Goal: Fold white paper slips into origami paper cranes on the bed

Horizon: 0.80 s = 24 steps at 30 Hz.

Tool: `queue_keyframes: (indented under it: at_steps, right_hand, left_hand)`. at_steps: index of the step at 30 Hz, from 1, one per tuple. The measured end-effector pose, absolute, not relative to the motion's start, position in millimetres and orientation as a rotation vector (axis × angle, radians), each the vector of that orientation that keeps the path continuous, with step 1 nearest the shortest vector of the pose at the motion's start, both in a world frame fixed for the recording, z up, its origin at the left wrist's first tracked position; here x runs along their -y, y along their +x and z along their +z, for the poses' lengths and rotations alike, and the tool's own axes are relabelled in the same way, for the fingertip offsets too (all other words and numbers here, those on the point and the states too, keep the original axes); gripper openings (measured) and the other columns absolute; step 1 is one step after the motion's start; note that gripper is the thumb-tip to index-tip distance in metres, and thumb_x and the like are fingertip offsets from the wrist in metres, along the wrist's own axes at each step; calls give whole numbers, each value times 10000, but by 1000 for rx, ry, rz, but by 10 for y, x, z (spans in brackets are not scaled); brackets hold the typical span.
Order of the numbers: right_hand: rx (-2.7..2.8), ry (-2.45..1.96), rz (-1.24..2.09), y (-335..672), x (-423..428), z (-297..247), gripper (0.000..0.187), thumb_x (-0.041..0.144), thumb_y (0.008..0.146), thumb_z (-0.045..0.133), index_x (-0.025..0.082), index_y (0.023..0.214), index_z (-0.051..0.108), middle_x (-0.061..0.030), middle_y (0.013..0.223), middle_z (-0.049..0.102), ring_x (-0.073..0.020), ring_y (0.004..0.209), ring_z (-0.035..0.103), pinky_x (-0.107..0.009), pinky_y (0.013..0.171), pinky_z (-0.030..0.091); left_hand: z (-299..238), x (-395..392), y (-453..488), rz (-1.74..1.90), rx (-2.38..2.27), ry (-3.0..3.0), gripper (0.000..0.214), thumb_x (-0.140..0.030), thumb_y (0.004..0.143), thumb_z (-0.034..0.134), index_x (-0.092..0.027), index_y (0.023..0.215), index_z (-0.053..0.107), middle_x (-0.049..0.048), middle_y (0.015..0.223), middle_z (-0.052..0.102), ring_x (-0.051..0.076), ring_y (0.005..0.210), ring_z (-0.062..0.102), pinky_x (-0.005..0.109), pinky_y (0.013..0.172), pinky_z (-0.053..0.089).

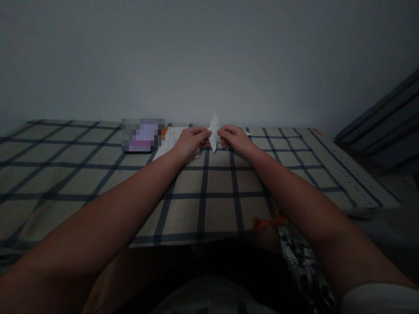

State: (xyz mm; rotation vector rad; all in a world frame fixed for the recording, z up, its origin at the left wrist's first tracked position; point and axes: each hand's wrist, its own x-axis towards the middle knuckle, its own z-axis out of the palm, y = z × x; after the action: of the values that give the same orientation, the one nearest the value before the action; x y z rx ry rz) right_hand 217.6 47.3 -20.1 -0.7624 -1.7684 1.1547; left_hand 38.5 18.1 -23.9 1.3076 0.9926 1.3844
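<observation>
A small piece of folded white paper (214,133), pointed at top and bottom, is held upright above the table. My left hand (192,140) pinches its left side between thumb and fingers. On the other side, my right hand (236,138) grips the paper's right edge with thumb and forefinger. Beneath and beside my left hand lie white printed sheets (166,144), partly covered by that hand. A bit of something pale shows behind my right hand, too hidden to make out.
A checked cloth (218,209) covers the table, which meets a plain wall (209,56). Left of the sheets is a phone-like object (142,136), blurred by pixels. An orange ribbon bow (268,221) hangs at the front edge. Dark striped fabric (386,122) stands at the right.
</observation>
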Motion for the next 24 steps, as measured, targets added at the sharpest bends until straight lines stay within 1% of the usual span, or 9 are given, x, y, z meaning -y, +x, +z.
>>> queue_keyframes:
  at_steps: [2,6,14,17,21,24]
  right_hand:
    - [1770,-784,1140,2176,-479,-202,188,277,878,602,172,727,560,42,573,516,-79,515,484,-205,508,395]
    - [1811,-806,1142,2181,-464,-188,190,305,883,610,168,755,580,36,591,535,-77,522,483,-204,513,401]
    - [1854,-808,1131,2191,-443,-178,232,358,883,621,154,774,604,32,598,536,-76,536,483,-199,519,393]
    - [1864,-794,1135,2186,-443,-175,218,320,890,610,151,755,585,33,598,532,-74,531,481,-200,520,385]
    - [1878,-822,1125,2166,-422,-160,189,238,895,587,163,730,533,43,583,506,-72,517,466,-196,501,356]
    - [1884,-817,1122,2155,-406,-152,206,203,891,576,178,708,486,52,580,484,-72,522,459,-192,503,353]
  left_hand:
    - [-248,-187,384,1377,-1012,1308,231,-338,665,787,-141,725,682,9,659,643,111,601,595,277,678,533]
    - [-250,-190,377,1351,-1015,1311,199,-303,663,774,-142,731,678,19,705,663,115,634,617,270,697,531]
    - [-204,-132,371,1351,-1115,1431,202,-318,685,752,-149,752,664,23,711,665,124,630,603,260,657,503]
    - [-224,-140,358,1337,-1100,1473,202,-315,684,752,-151,765,667,22,726,676,125,641,608,250,643,489]
    - [-261,-168,340,1280,-1126,1529,204,-335,711,736,-154,743,649,19,679,654,115,593,582,233,571,450]
    - [-277,-174,350,1264,-1126,1542,178,-310,721,725,-155,740,640,23,683,654,118,603,592,238,594,468]
